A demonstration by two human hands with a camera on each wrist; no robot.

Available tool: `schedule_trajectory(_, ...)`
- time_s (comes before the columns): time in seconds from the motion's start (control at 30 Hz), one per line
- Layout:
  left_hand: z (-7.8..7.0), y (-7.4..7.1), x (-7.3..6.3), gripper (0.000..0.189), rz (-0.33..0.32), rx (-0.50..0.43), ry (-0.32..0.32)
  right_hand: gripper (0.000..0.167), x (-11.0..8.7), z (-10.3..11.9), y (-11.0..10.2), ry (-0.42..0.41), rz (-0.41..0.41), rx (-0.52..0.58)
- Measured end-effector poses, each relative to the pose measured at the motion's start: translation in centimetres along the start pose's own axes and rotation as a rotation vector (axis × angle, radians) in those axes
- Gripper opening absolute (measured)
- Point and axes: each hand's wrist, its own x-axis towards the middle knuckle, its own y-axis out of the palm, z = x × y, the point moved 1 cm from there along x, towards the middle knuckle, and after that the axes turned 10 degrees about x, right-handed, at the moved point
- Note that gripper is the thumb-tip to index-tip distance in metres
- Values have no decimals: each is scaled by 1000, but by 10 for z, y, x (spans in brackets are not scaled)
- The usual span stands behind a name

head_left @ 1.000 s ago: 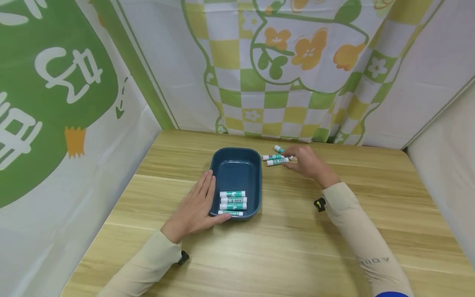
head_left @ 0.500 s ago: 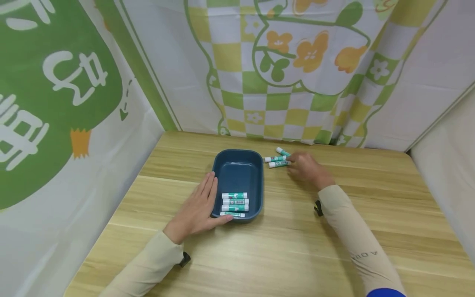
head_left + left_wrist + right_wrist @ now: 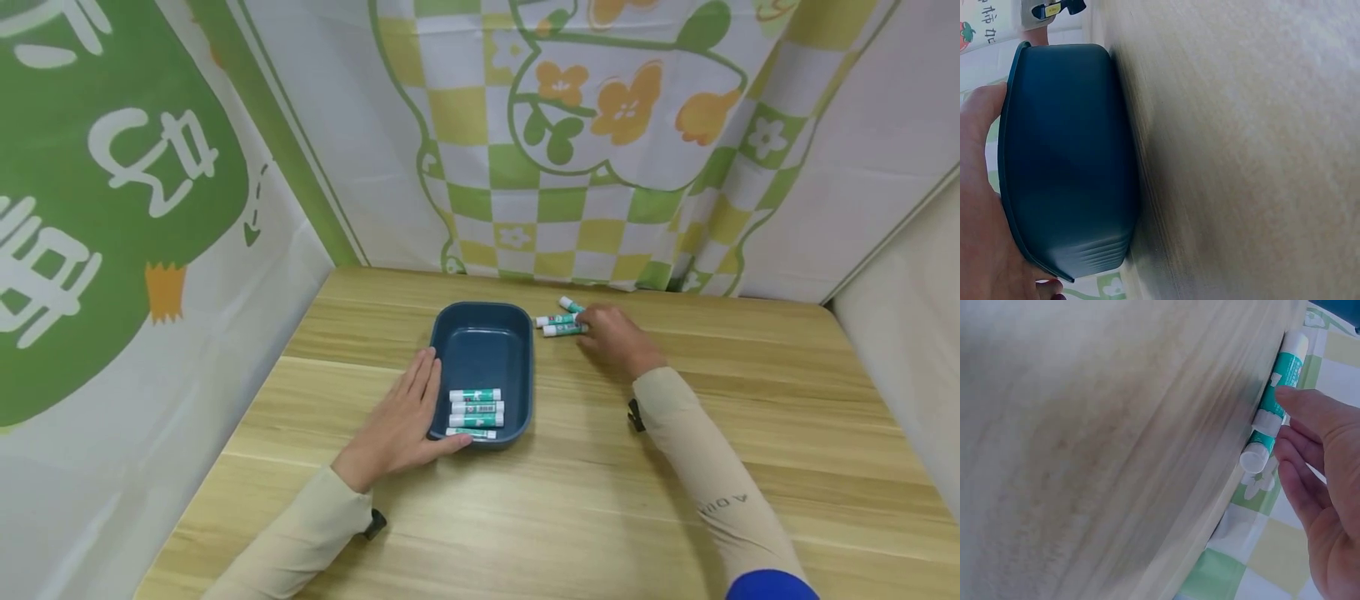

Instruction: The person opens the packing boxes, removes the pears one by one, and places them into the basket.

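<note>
Three loose glue sticks [image 3: 564, 331] lie near the tabletop's back edge, just right of the tray [image 3: 480, 358]. The right hand [image 3: 618, 340] is at their right ends, fingers partly bent; the thumb meets one stick, but whether it is gripped cannot be told. Four further glue sticks [image 3: 477, 408] lie side by side across the tray's near end. The left hand [image 3: 397, 423] lies extended along the tray's left wall, thumb over the near rim, gripping nothing.

The tabletop [image 3: 585, 500] is light wood grain with rounded back corners. A checked, flower-printed curtain [image 3: 540, 208] hangs at its back edge; a green-and-white printed cloth [image 3: 127, 167] hangs along its left edge.

The left wrist view alone shows the tray's outer wall, with grooves at one end. The right wrist view alone shows the right thumb's contact and a white stick end [image 3: 1254, 458] facing the camera.

In the head view, the right hand covers the loose sticks' right ends. Both sleeves [image 3: 300, 533] are cut off by the frame; label print is illegible.
</note>
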Motion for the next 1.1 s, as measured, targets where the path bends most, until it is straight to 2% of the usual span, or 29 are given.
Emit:
schedule_trajectory(0.17,-1,-1,0,118,-3,4,4,8,1,1,1,84,50,31)
schedule_trajectory(0.33,-1,-1,0,118,4,-9,-1,8,-2,2,4,165,103,57)
schedule_trajectory(0.57,-1,-1,-1,119,11,-9,-6,7,-6,3,2,160,104,97)
schedule_trajectory(0.7,-1,-1,0,118,8,-6,-2,10,-8,6,-5,172,91,155)
schedule_trajectory(0.83,-1,-1,0,118,-10,-3,2,15,-6,11,-14,126,52,140)
schedule_trajectory(0.93,-1,-1,0,118,-18,1,3,14,-3,16,-22,67,19,96)
schedule_trajectory(1.1,-1,-2,0,118,-16,1,2,13,-1,29,-32,-16,-18,92)
